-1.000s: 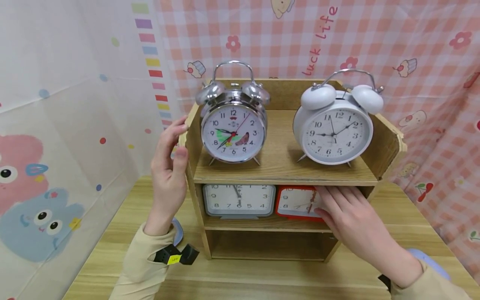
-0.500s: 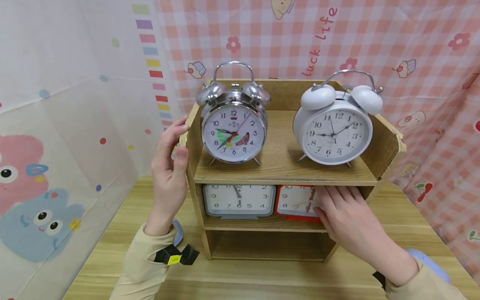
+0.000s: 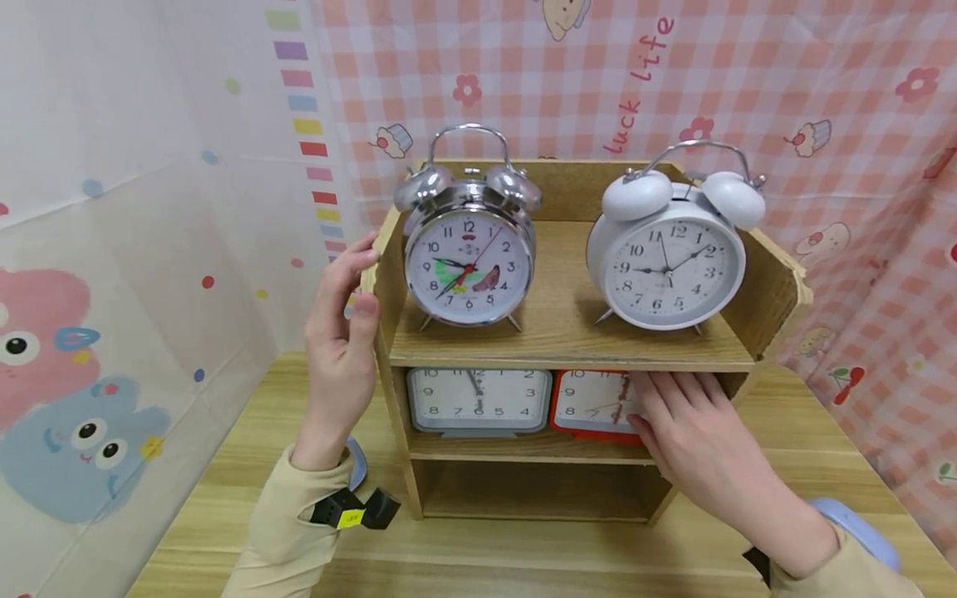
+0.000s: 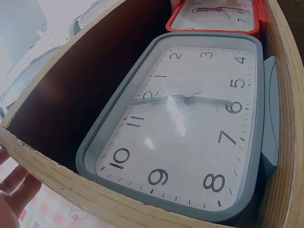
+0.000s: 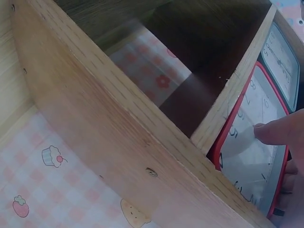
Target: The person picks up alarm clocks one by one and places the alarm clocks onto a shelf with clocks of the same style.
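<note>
My right hand [image 3: 699, 436] holds a red-rimmed clock [image 3: 591, 397] at the right of the middle shelf. In the right wrist view its thumb [image 5: 273, 132] presses the clock face, and other fingers show past the rim. A grey-rimmed clock [image 3: 478, 399] stands to the left, close beside it. My left hand [image 3: 338, 340] rests against the outer left edge of the wooden shelf unit [image 3: 571, 363]; its fingers [image 4: 21, 192] lie outside the panel in the left wrist view.
On the top board stand a silver twin-bell alarm clock [image 3: 469, 267] and a white twin-bell alarm clock [image 3: 669, 270]. Below is a lower compartment [image 3: 534, 490]. The unit sits on a wood-grain table [image 3: 523, 556], with a checked curtain [image 3: 523, 66] behind.
The view shifts very slightly. Both hands stay in place, and the red-rimmed clock shows little movement between the frames.
</note>
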Action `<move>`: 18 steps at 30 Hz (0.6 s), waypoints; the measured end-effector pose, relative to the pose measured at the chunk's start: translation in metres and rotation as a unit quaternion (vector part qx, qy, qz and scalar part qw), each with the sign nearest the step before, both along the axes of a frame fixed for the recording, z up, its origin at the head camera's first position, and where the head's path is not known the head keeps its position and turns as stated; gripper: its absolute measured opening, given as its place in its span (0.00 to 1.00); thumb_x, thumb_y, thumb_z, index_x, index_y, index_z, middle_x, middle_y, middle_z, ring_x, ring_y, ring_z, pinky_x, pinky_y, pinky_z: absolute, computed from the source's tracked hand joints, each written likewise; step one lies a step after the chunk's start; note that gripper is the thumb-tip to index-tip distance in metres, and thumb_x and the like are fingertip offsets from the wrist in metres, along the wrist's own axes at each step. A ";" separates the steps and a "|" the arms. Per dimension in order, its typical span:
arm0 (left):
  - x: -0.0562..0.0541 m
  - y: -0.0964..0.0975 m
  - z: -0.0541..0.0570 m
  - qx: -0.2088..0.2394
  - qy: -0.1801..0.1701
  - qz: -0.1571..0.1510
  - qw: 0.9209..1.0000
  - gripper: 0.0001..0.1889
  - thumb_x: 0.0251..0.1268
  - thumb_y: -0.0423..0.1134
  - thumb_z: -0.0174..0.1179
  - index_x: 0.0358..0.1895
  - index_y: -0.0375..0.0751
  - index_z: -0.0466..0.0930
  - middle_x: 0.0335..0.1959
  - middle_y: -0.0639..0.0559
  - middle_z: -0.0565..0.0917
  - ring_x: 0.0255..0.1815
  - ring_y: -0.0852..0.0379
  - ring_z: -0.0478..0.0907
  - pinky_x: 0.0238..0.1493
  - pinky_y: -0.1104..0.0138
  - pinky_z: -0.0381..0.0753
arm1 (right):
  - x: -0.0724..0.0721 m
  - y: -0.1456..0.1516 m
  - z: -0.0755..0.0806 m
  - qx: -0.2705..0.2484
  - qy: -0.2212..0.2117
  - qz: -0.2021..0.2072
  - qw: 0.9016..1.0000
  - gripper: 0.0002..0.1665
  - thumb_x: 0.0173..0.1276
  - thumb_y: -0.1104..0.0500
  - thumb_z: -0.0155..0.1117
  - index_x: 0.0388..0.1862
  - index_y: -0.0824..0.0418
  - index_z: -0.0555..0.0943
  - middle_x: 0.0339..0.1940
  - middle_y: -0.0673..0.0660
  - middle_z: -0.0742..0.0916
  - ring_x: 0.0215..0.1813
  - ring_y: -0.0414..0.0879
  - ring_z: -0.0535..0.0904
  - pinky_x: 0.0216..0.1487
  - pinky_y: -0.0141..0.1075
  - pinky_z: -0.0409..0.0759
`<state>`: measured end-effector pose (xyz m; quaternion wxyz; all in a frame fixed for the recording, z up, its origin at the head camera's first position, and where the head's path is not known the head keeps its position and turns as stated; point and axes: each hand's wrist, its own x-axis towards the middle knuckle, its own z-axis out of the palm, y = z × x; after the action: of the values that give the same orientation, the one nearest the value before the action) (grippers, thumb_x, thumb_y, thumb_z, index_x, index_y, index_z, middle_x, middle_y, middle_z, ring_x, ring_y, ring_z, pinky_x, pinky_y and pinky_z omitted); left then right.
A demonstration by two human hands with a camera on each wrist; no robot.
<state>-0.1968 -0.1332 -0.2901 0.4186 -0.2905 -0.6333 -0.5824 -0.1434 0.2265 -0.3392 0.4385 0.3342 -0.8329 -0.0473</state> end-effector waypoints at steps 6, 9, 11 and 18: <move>0.001 -0.001 0.000 -0.004 -0.003 0.005 1.000 0.36 0.82 0.61 0.49 0.65 0.24 0.73 0.73 0.30 0.75 0.76 0.57 0.74 0.75 0.65 0.71 | 0.008 0.001 0.000 -0.005 -0.019 0.004 1.000 0.34 0.90 0.46 0.35 0.64 0.72 0.77 0.54 0.71 0.85 0.54 0.68 0.80 0.57 0.61 0.76; 0.001 -0.001 0.000 -0.005 -0.006 0.007 1.000 0.36 0.82 0.61 0.49 0.65 0.24 0.73 0.73 0.30 0.75 0.76 0.58 0.73 0.75 0.66 0.71 | 0.016 0.002 -0.002 -0.012 -0.026 0.012 1.000 0.35 0.89 0.43 0.36 0.67 0.70 0.77 0.58 0.69 0.85 0.60 0.67 0.78 0.68 0.57 0.71; 0.001 0.000 0.000 -0.005 -0.003 0.007 1.000 0.36 0.82 0.61 0.49 0.64 0.24 0.73 0.72 0.29 0.75 0.76 0.58 0.73 0.76 0.66 0.71 | 0.022 0.002 -0.004 -0.024 -0.022 0.031 0.999 0.36 0.89 0.42 0.38 0.68 0.70 0.78 0.60 0.68 0.85 0.65 0.65 0.76 0.79 0.51 0.65; 0.000 -0.001 -0.001 -0.009 0.003 0.006 1.000 0.37 0.82 0.61 0.48 0.64 0.23 0.72 0.72 0.29 0.74 0.76 0.57 0.73 0.76 0.65 0.70 | 0.039 0.003 -0.010 -0.072 0.037 0.152 0.985 0.33 0.86 0.43 0.51 0.64 0.71 0.81 0.74 0.67 0.81 0.87 0.51 0.62 0.90 0.42 0.54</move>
<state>-0.1970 -0.1340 -0.2911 0.4216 -0.2922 -0.6392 -0.5729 -0.1039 0.2296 -0.3493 0.4941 0.4224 -0.7569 0.0676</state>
